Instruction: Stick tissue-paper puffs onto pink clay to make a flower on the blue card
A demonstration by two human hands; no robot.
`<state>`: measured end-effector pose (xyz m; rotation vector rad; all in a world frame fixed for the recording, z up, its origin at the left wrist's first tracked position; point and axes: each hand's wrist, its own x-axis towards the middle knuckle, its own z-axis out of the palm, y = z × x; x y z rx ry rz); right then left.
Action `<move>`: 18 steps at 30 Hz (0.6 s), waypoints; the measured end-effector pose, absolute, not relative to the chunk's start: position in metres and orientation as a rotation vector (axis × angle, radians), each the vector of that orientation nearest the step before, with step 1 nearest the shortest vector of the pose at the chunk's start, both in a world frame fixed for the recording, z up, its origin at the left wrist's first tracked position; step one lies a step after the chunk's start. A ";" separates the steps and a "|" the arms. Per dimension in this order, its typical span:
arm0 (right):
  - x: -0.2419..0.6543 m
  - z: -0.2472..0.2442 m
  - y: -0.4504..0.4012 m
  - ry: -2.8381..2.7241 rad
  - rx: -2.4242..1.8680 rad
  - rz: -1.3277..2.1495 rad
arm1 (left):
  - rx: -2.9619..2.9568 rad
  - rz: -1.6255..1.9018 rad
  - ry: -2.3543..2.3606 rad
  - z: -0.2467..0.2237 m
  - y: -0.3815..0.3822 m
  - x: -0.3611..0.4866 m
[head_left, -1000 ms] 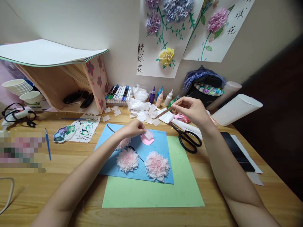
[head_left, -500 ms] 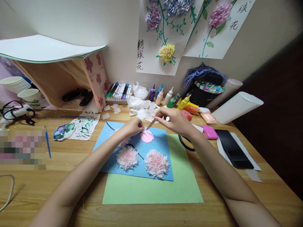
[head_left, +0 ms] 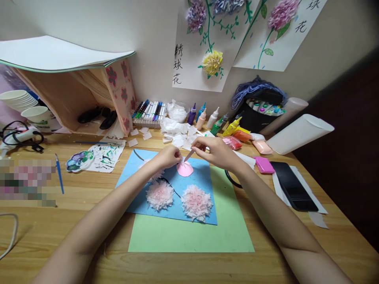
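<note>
My right hand (head_left: 212, 152) pinches a thin, flat, brownish-pink stick (head_left: 188, 155). Its tip points down at the upper edge of a pink clay disc (head_left: 185, 169). Just left of the tip, my left hand (head_left: 171, 157) is closed in a pinch at the disc's edge; whatever lies between its fingers is too small to make out. The disc rests on a blue sheet (head_left: 142, 209). Two fluffy pink-and-white tissue flowers, a left one (head_left: 160, 195) and a right one (head_left: 197, 202), sit nearer me. A third flower (head_left: 151, 172) is partly covered by my left forearm.
Under the blue sheet lies a green sheet (head_left: 192, 238). White tissue pieces (head_left: 177, 134) are spread behind it, before paint bottles (head_left: 213, 118) and markers (head_left: 149, 111). A black phone (head_left: 293, 185) and a pink packet (head_left: 264, 165) lie right; a paintbrush (head_left: 59, 173) lies left.
The camera view has shifted slightly. Both hands stay at the disc's upper edge, with the stick still in my right hand; little else differs.
</note>
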<state>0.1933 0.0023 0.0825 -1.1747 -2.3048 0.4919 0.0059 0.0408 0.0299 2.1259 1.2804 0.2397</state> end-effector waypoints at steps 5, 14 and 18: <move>0.194 0.080 0.005 -2.240 -1.198 0.742 | 2.124 0.247 1.250 0.024 0.044 0.005; 0.192 0.069 0.011 -1.949 -1.356 0.791 | 2.092 0.205 1.259 0.024 0.044 0.005; 0.184 0.064 0.009 -1.985 -1.344 0.556 | 2.083 0.214 1.254 0.027 0.043 0.005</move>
